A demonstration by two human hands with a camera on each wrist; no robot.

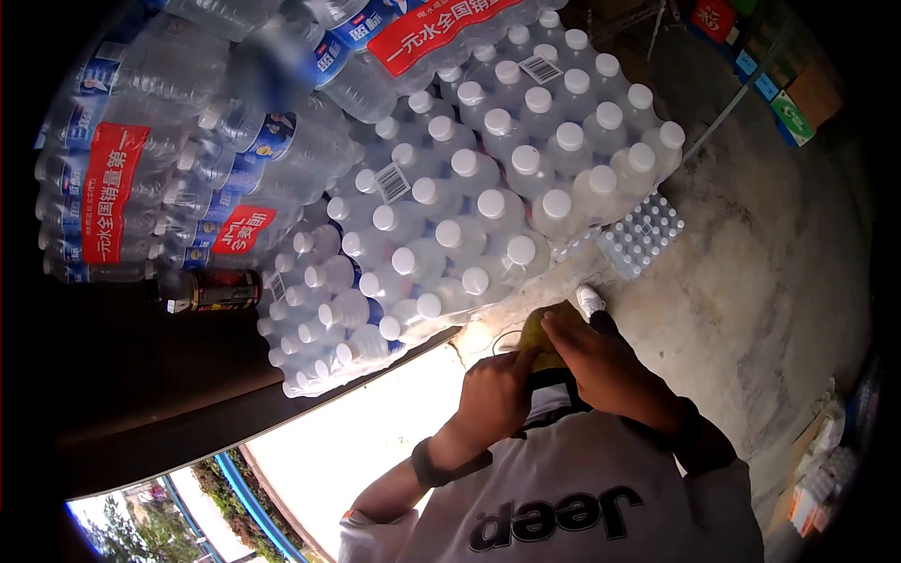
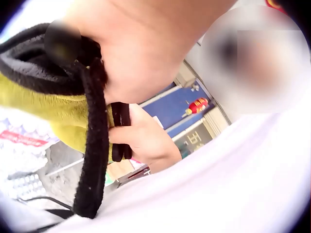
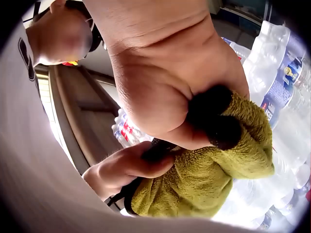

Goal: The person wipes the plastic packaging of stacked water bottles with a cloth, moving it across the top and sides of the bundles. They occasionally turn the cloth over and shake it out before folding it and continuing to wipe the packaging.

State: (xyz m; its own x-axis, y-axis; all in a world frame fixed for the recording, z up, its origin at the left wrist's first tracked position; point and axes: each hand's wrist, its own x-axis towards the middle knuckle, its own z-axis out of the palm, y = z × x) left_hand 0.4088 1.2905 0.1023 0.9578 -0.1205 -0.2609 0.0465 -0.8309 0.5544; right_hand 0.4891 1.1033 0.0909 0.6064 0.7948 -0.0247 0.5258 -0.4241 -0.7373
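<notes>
Close to my chest, both hands hold a yellow fleece item (image 1: 538, 336) edged in black. In the head view my left hand (image 1: 497, 387) grips its near side with curled fingers, and my right hand (image 1: 584, 349) closes over its top. The left wrist view shows the yellow fleece (image 2: 63, 116) and its black trim (image 2: 95, 145) running under my left palm (image 2: 146, 53), with the right hand's fingers (image 2: 146, 141) pinching the trim. In the right wrist view my right hand (image 3: 165, 92) squeezes the black edge of the fleece (image 3: 209, 179), while the left hand (image 3: 124, 167) holds it from below.
Shrink-wrapped packs of white-capped water bottles (image 1: 488, 188) are stacked just ahead and to the left. A dark can (image 1: 211, 291) lies on a ledge by them. A white shoe (image 1: 589, 300) stands on the concrete floor (image 1: 760, 281). Boxes (image 1: 798, 103) sit far right.
</notes>
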